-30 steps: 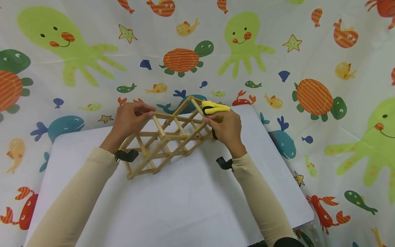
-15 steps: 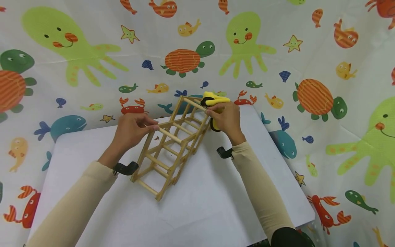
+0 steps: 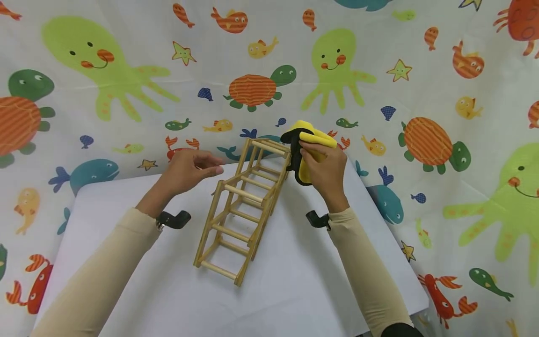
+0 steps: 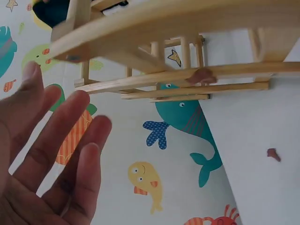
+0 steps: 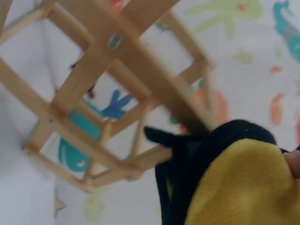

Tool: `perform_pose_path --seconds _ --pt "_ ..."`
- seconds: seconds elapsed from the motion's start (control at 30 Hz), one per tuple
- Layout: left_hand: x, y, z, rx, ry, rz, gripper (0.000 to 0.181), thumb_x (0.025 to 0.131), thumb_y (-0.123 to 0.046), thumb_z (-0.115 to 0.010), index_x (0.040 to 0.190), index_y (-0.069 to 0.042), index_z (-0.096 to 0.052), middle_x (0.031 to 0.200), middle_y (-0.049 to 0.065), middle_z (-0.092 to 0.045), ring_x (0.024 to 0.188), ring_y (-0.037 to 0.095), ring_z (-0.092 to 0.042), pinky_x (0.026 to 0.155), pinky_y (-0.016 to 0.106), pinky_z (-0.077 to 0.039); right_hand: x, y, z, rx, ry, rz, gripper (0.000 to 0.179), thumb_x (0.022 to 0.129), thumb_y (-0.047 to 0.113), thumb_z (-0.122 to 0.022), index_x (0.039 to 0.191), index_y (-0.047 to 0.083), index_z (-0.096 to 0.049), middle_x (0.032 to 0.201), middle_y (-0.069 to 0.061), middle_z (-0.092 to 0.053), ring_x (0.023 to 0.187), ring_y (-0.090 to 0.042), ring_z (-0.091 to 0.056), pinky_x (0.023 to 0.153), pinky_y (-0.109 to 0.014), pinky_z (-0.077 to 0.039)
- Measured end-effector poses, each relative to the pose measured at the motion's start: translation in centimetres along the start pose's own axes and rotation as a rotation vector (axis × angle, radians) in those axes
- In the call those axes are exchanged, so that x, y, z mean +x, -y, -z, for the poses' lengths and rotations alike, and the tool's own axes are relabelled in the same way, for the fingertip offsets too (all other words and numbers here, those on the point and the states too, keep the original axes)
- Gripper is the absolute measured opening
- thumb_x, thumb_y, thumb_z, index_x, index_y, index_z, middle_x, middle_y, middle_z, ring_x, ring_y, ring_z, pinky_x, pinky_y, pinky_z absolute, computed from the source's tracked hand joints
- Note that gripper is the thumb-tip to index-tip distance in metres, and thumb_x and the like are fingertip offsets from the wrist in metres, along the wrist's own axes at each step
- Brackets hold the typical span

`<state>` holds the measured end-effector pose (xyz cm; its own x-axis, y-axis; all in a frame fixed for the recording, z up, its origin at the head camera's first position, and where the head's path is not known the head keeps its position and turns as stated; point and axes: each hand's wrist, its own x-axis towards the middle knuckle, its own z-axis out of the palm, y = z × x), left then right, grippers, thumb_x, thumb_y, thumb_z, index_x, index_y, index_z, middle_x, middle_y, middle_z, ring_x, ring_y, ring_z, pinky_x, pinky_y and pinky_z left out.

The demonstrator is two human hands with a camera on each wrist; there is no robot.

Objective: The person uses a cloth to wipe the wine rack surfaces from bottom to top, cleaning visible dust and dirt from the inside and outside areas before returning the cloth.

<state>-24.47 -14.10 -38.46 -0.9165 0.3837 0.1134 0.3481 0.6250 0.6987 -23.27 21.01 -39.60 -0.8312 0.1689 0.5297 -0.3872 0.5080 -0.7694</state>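
A wooden slatted rack [image 3: 246, 224] of crossed bars and round rungs stands slantwise on the white tabletop. My left hand [image 3: 189, 171] is beside the rack's upper left, fingers loosely extended and apart from the wood. In the left wrist view, the spread fingers [image 4: 77, 140] hold nothing, just below a wooden bar. My right hand [image 3: 326, 168] grips a soft yellow cloth with black edging [image 3: 307, 133] at the rack's far right end. Up close in the right wrist view, the plush yellow cloth [image 5: 243, 183] overlaps the end of a bar.
The white tabletop [image 3: 294, 281] runs back to a curtain [image 3: 269, 47] printed with sea animals. A small brown scrap [image 4: 273, 154] lies on the tabletop, and a brown bit [image 4: 202, 76] shows against a bar. The table's right edge slopes down beside my right arm.
The rack has turned, its near end swinging right and toward me. My left hand has come off the rack. My right hand has moved slightly right with the cloth, showing more of it.
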Motion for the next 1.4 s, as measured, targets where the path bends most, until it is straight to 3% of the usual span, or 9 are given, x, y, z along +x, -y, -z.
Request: perform_pose_path --seconds 0.13,0.27,0.43,0.6,0.77,0.97,1.1,1.3,1.4 --pt "2.9 -0.8 1.1 -0.007 0.062 -0.031 0.026 0.098 -0.024 -0.079 0.123 -0.016 -0.080 0.112 0.008 -0.082 0.108 0.030 -0.076 0.089 0.050 -0.059 -2.4 1.9 0.7 -0.022 -0.012 0.042 0.016 0.091 0.013 -0.085 0.107 0.012 -0.086 0.123 -0.012 -0.077 0.126 -0.024 -0.067 0.108 -0.043 -0.058" --pt "5.8 -1.5 1.4 0.016 0.115 -0.049 0.032 0.097 -0.018 -0.080 0.129 -0.015 -0.077 0.119 0.011 -0.080 0.113 0.032 -0.075 0.095 0.053 -0.058 -5.3 3.3 0.5 -0.048 0.037 0.018 0.016 0.092 0.018 -0.085 0.107 0.012 -0.086 0.121 -0.010 -0.078 0.122 -0.024 -0.069 0.104 -0.044 -0.060" --pt "8.8 -2.0 1.0 0.036 0.176 -0.042 0.037 0.099 -0.016 -0.077 0.136 -0.016 -0.074 0.123 0.015 -0.078 0.120 0.038 -0.072 0.102 0.061 -0.057 -8.9 4.4 -0.7 -0.102 0.106 -0.017 0.026 0.087 0.031 -0.091 0.105 0.014 -0.087 0.118 -0.010 -0.077 0.111 -0.025 -0.071 0.090 -0.044 -0.064" --pt "10.8 -1.8 -0.2 0.026 0.205 -0.019 0.037 0.101 -0.016 -0.074 0.138 -0.017 -0.073 0.130 0.016 -0.076 0.122 0.040 -0.070 0.102 0.060 -0.058 -10.9 4.9 -2.5 -0.190 0.096 -0.006 0.036 0.080 0.036 -0.096 0.107 0.015 -0.086 0.121 -0.013 -0.076 0.110 -0.028 -0.073 0.086 -0.046 -0.064" --pt "11.4 -1.1 -1.2 0.037 0.223 -0.016 0.030 0.103 -0.017 -0.072 0.133 -0.014 -0.076 0.138 0.016 -0.072 0.125 0.043 -0.068 0.103 0.062 -0.058 -12.1 4.6 -4.2 -0.227 0.075 -0.011 0.032 0.078 0.037 -0.097 0.100 0.015 -0.087 0.113 -0.010 -0.075 0.105 -0.024 -0.073 0.082 -0.042 -0.063" --pt "11.7 -0.8 -1.5 0.112 0.199 -0.022 0.025 0.102 -0.018 -0.074 0.125 -0.017 -0.080 0.130 0.014 -0.075 0.119 0.037 -0.069 0.101 0.058 -0.057 -12.5 4.6 -4.7 -0.205 0.048 0.016 0.029 0.078 0.034 -0.097 0.098 0.016 -0.088 0.113 -0.009 -0.074 0.104 -0.024 -0.073 0.080 -0.042 -0.062" --pt "11.5 -0.5 -1.5 0.128 0.168 -0.045 0.020 0.100 -0.017 -0.076 0.120 -0.014 -0.081 0.124 0.014 -0.076 0.119 0.035 -0.068 0.101 0.059 -0.055 -12.1 4.5 -3.9 -0.221 0.060 0.014 0.029 0.079 0.034 -0.096 0.098 0.015 -0.088 0.115 -0.011 -0.075 0.106 -0.026 -0.073 0.083 -0.045 -0.063" --pt "10.2 0.3 -0.7 0.106 0.125 -0.041 0.019 0.097 -0.018 -0.080 0.115 -0.011 -0.081 0.124 0.015 -0.073 0.123 0.039 -0.063 0.105 0.064 -0.049 -11.1 3.3 -1.8 -0.224 0.107 -0.032 0.031 0.080 0.036 -0.095 0.103 0.017 -0.087 0.112 -0.009 -0.078 0.107 -0.025 -0.072 0.086 -0.044 -0.061" --pt "9.3 0.8 -0.4 0.087 0.136 -0.049 0.019 0.096 -0.019 -0.081 0.113 -0.011 -0.078 0.132 0.014 -0.073 0.129 0.039 -0.061 0.100 0.061 -0.053 -10.3 2.3 -0.6 -0.184 0.153 -0.113 0.034 0.079 0.038 -0.096 0.105 0.017 -0.087 0.112 -0.006 -0.080 0.111 -0.026 -0.071 0.088 -0.044 -0.060"
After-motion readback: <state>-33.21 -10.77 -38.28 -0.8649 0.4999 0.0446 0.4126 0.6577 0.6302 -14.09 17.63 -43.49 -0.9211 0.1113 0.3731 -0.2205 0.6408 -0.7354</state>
